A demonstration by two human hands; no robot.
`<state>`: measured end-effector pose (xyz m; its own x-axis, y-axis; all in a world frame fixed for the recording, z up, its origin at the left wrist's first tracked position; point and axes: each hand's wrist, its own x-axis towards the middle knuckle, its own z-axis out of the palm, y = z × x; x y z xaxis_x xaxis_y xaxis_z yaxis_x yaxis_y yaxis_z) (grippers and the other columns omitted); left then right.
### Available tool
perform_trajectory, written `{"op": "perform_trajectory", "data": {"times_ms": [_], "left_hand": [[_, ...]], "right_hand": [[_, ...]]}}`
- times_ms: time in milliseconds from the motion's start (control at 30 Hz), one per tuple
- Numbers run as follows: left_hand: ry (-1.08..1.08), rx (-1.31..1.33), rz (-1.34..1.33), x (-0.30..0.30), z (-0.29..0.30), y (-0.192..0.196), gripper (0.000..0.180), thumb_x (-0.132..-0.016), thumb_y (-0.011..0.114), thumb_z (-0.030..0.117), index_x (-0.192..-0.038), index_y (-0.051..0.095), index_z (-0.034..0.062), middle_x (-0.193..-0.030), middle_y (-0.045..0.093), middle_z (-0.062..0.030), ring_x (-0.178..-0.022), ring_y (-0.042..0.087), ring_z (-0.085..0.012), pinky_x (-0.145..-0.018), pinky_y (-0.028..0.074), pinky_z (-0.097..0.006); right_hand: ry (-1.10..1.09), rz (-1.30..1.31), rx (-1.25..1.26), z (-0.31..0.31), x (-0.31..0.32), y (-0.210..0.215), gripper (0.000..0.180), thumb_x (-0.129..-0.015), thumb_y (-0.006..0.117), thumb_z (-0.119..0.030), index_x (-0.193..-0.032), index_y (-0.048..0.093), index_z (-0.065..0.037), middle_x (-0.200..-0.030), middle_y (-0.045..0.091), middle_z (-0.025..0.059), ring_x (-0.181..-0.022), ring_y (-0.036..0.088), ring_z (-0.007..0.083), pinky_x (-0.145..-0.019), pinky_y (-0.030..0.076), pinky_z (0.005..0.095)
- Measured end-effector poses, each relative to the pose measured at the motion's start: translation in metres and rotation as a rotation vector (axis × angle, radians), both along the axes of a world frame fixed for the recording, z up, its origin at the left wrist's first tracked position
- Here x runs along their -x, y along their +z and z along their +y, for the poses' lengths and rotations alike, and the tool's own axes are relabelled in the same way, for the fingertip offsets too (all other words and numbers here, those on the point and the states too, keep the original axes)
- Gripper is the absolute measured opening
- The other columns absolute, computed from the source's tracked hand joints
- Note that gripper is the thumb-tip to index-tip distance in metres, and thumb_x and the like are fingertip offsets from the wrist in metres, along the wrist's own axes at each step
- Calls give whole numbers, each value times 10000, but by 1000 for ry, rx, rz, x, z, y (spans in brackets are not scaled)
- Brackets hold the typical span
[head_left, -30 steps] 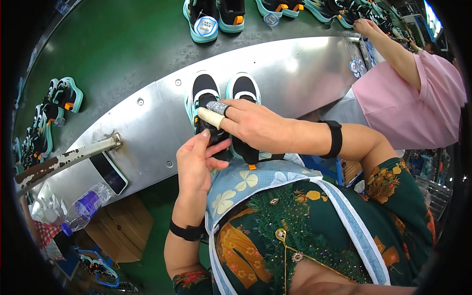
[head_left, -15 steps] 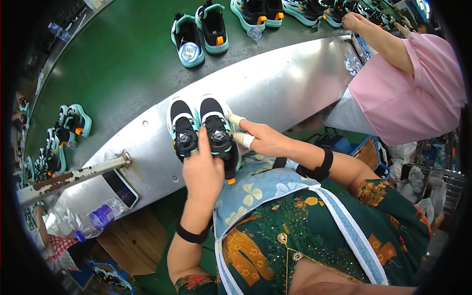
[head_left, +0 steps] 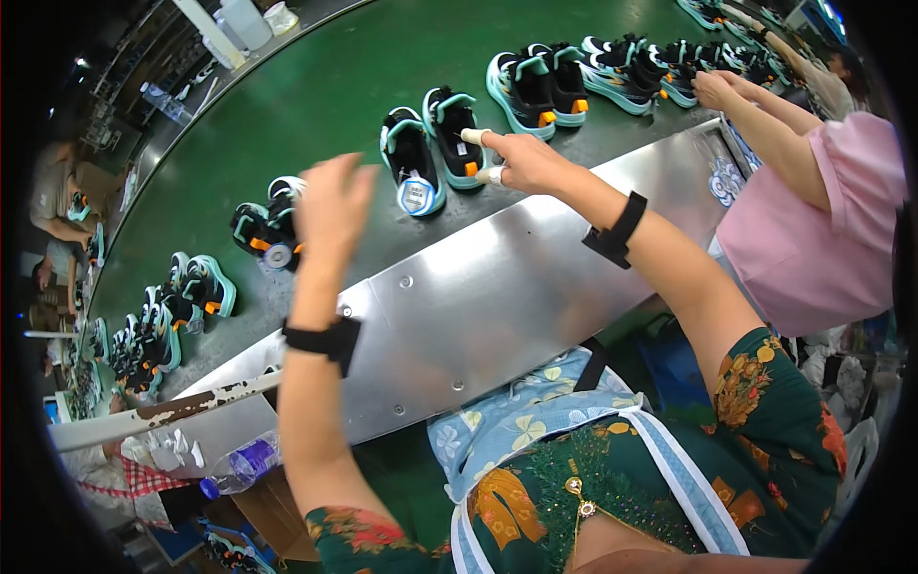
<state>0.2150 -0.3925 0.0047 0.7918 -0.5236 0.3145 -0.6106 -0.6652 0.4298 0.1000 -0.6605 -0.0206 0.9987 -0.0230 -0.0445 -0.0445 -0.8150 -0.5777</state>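
Your green table (head_left: 320, 105) is carrying shoes: a pair (head_left: 449, 134) is standing at twelve o'clock, others (head_left: 524, 91) at one, a row (head_left: 158, 330) at nine.

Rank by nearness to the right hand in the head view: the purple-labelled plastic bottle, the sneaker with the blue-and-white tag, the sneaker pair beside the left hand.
1. Blue-and-white-tagged sneaker, left of the right hand.
2. Sneaker pair beside the left hand, farther left.
3. Purple-labelled plastic bottle, lower left.
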Motion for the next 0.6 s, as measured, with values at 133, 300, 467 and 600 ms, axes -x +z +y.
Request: {"op": "perform_trajectory", "data": {"times_ms": [133, 300, 467, 600], "left_hand": [[-143, -178, 149, 40, -43, -56, 487, -789, 707, 263, -1209, 568, 59, -1132, 604, -206, -1112, 527, -373, -927, 443, -439], [-326, -69, 298, 113, 5, 0, 284, -772, 609, 53, -1054, 584, 24, -952, 611, -160, -932, 559, -355, -815, 463, -424], [-149, -228, 229, 195, 79, 35, 365, -757, 608, 15, -1122, 612, 31, -1031, 604, -174, -1000, 559, -356, -872, 434, -438], [-117, 4, 300, 225, 54, 88, 413, -781, 678, 98, -1178, 593, 23, -1079, 597, -149, -1049, 553, -335, -908, 420, -409]], "right_hand": [[69, 65, -40, 21, -30, -25, 373, -819, 694, -236, -1150, 602, -91, -993, 673, 191, -940, 623, 380, -796, 481, 424], [175, 129, -252, 40, 77, 40, 276, -790, 712, -260, -983, 643, -76, -884, 665, 185, -834, 644, 356, -709, 504, 406], [339, 476, -392, 100, 190, 53, 308, -807, 688, -237, -1072, 620, -95, -868, 658, 208, -838, 633, 404, -755, 502, 445], [432, 647, -802, 77, 184, 88, 453, -890, 585, -158, -1338, 523, -138, -1114, 658, 183, -955, 664, 301, -838, 497, 345]]}}
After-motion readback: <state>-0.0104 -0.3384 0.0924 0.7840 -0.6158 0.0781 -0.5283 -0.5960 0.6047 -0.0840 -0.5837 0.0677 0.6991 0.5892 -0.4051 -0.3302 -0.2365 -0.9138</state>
